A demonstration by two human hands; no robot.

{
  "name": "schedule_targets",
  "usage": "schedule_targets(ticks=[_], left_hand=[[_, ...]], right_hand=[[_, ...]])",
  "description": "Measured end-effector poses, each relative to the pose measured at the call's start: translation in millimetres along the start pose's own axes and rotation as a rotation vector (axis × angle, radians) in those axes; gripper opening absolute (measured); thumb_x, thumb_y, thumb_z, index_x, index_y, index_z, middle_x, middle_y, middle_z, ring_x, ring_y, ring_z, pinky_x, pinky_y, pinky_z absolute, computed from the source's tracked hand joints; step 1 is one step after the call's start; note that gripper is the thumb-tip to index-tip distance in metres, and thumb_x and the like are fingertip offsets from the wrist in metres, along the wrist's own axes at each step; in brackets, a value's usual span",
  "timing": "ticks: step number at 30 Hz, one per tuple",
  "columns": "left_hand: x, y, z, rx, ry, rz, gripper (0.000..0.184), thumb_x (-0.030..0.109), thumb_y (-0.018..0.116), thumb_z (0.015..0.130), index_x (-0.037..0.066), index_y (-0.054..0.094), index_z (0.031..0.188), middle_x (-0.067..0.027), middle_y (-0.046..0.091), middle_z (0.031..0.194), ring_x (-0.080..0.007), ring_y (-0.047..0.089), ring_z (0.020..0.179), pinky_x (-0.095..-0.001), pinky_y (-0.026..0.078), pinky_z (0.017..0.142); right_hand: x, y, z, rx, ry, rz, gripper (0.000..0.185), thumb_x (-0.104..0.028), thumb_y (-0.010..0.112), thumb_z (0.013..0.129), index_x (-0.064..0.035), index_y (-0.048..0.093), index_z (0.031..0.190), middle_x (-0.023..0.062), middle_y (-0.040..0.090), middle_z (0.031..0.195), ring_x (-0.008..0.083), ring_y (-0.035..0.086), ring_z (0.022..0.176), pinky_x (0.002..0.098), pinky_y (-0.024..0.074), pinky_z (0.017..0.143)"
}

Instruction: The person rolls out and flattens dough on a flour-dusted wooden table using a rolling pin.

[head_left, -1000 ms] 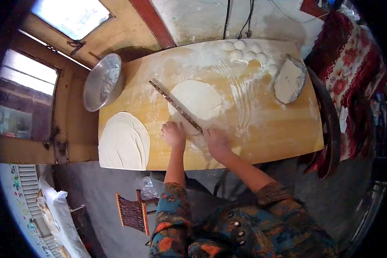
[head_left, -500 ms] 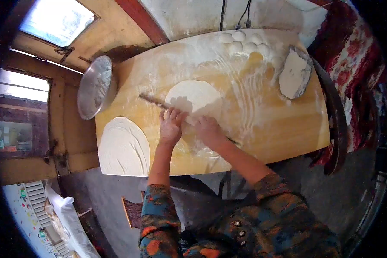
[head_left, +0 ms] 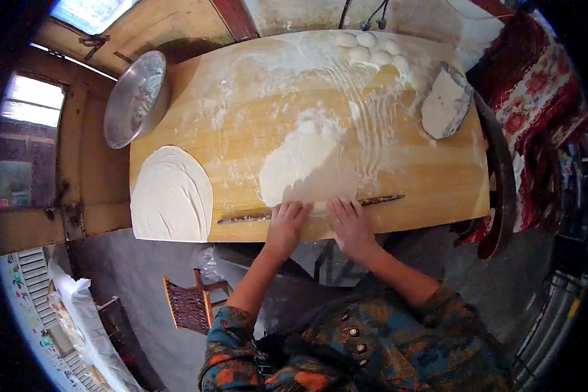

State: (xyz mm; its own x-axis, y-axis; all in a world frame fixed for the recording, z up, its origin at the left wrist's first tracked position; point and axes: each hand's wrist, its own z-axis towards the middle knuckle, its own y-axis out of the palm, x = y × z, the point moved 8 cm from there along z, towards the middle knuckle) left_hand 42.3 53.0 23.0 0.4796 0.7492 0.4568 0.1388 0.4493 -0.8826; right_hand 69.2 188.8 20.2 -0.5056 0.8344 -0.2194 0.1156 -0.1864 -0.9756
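A thin dark rolling pin (head_left: 382, 200) lies nearly level along the near side of the wooden board. The near edge of a round dough sheet (head_left: 307, 163) is wrapped about its middle. My left hand (head_left: 286, 228) and my right hand (head_left: 353, 228) rest side by side there, fingers curled over the dough-covered pin. Both pin ends stick out past the hands. Left of my hands, flat rolled dough sheets (head_left: 170, 196) lie at the board's corner, seemingly stacked.
Several dough balls (head_left: 372, 51) sit at the board's far edge. An open bag of flour (head_left: 443, 104) stands at the right. A metal bowl (head_left: 134, 101) tilts at the far left. Loose flour covers much of the wooden board (head_left: 242, 150). Below is a small stool (head_left: 188, 306).
Both hands have come toward my body with the rolling pin, which has turned from a slant to nearly level. The dough sheet's near edge has shifted closer too. The camera view has moved slightly.
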Motion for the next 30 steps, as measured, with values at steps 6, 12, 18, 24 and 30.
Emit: schedule_targets(ticks=[6, 12, 18, 24, 30], left_hand=[[-4.5, -31.6, 29.5, 0.011, -0.117, 0.165, 0.05, 0.022, 0.06, 0.086, 0.01, 0.049, 0.133, -0.015, 0.046, 0.137, -0.0329, 0.042, 0.127, -0.0529, 0.028, 0.105], [-9.8, -5.0, 17.1, -0.067, -0.203, 0.203, 0.066, 0.032, 0.061, 0.086, 0.008, 0.038, 0.143, -0.0154, 0.038, 0.146, -0.0336, 0.036, 0.134, -0.0537, 0.023, 0.11], [-72.6, -24.4, 128.0, 0.087, -0.292, 0.225, 0.074, 0.044, 0.058, 0.087, 0.005, 0.032, 0.145, -0.0194, 0.03, 0.151, -0.0384, 0.024, 0.141, -0.057, 0.016, 0.112], [-22.7, 8.3, 30.1, -0.223, -0.32, 0.089, 0.08, 0.039, 0.064, 0.082, 0.003, 0.032, 0.145, -0.0186, 0.03, 0.151, -0.0357, 0.023, 0.142, -0.0572, 0.015, 0.112], [-124.5, -22.5, 164.1, 0.134, -0.164, 0.365, 0.072, 0.031, 0.058, 0.088, 0.005, 0.027, 0.148, -0.0178, 0.029, 0.153, -0.0346, 0.025, 0.141, -0.0585, 0.017, 0.111]], right_hand=[[22.2, -2.2, 56.9, 0.121, 0.256, 0.032, 0.074, -0.043, 0.059, 0.083, 0.0046, 0.041, 0.137, 0.0222, 0.044, 0.139, 0.0359, 0.039, 0.13, 0.0529, 0.0218, 0.111], [7.8, 14.8, 44.5, -0.047, 0.096, -0.091, 0.075, -0.044, 0.059, 0.085, 0.0036, 0.038, 0.139, 0.0218, 0.039, 0.144, 0.0337, 0.037, 0.132, 0.0522, 0.0228, 0.11], [78.7, -13.4, 168.5, 0.096, 0.278, -0.136, 0.067, -0.036, 0.057, 0.086, -0.0041, 0.039, 0.142, 0.0189, 0.033, 0.149, 0.0349, 0.031, 0.137, 0.0518, 0.0204, 0.113], [43.0, 11.3, 60.0, -0.268, -0.008, -0.169, 0.063, -0.031, 0.055, 0.085, -0.0056, 0.039, 0.141, 0.0158, 0.036, 0.147, 0.0337, 0.029, 0.139, 0.0525, 0.0219, 0.112], [118.9, -12.1, 203.1, 0.068, 0.248, -0.359, 0.057, -0.029, 0.051, 0.089, -0.0047, 0.042, 0.139, 0.0195, 0.039, 0.145, 0.0339, 0.034, 0.136, 0.0544, 0.029, 0.107]])
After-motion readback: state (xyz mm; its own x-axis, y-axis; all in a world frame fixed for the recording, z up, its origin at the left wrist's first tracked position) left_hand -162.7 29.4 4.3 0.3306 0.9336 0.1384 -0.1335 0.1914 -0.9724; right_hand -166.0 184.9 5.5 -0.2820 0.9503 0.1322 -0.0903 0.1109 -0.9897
